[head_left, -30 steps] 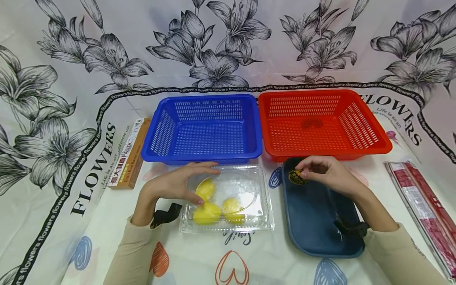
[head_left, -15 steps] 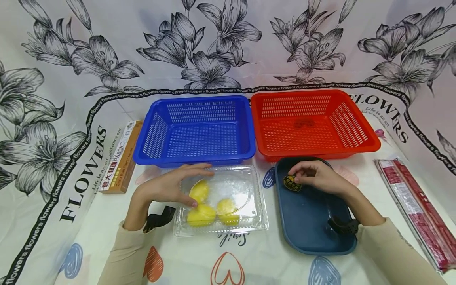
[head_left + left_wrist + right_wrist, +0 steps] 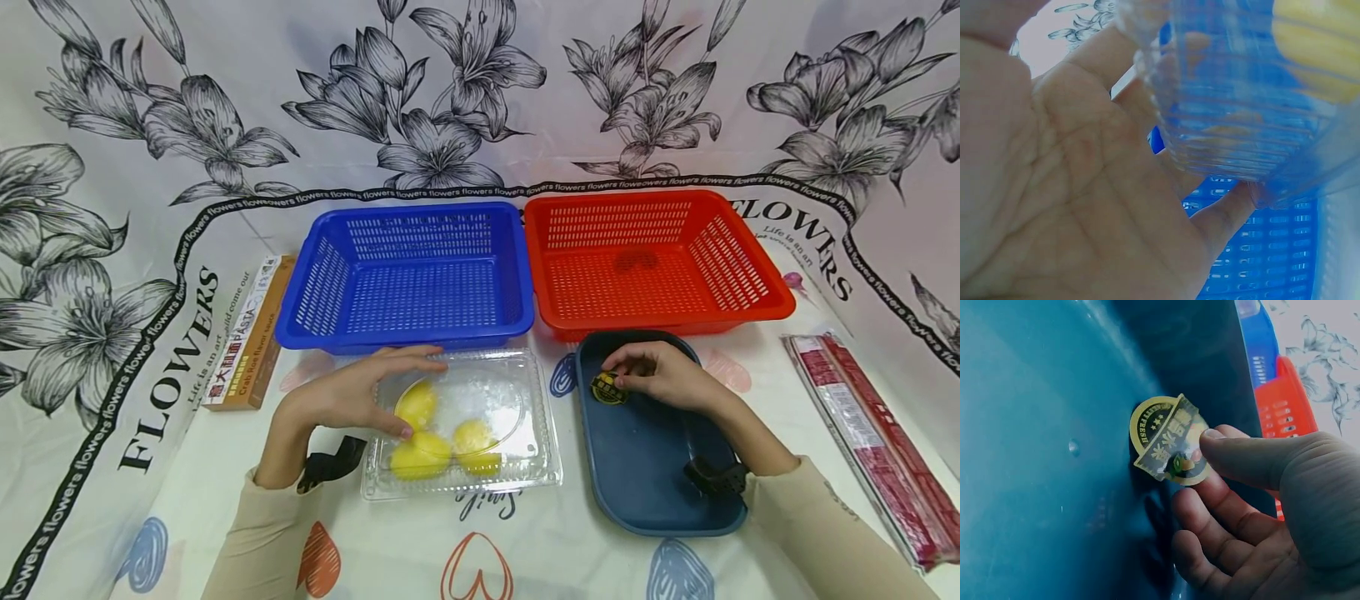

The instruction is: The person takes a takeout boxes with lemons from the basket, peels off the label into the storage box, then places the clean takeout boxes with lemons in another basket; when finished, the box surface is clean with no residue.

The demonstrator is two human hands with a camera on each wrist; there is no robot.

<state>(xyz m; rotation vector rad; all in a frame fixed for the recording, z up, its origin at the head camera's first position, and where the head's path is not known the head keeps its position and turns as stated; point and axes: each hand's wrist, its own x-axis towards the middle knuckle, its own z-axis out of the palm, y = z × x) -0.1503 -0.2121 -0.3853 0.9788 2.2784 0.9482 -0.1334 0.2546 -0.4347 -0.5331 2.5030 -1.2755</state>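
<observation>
A clear plastic container (image 3: 510,442) with its lid down lies at centre in the head view. Several yellow fruits (image 3: 420,456), like lemons, show through it. My left hand (image 3: 352,392) holds its left back corner, thumb on the lid and fingers round the far side. The left wrist view shows the palm beside the ribbed container wall (image 3: 1229,144). My right hand (image 3: 663,375) is over the dark blue tray (image 3: 652,492). Between thumb and fingers it pinches a black and gold oval sticker (image 3: 1163,440), printed with "FRESH", near the tray's left wall.
A blue basket (image 3: 427,292) and a red basket (image 3: 615,296) stand side by side behind. A pasta box (image 3: 251,333) lies at left, and a long red and clear packet (image 3: 862,433) at right. Dark straps with cameras sit on both wrists.
My right hand has drawn the sticker slightly nearer, still between its fingers. The left hand keeps its hold on the container. The whole head view has shifted a little.
</observation>
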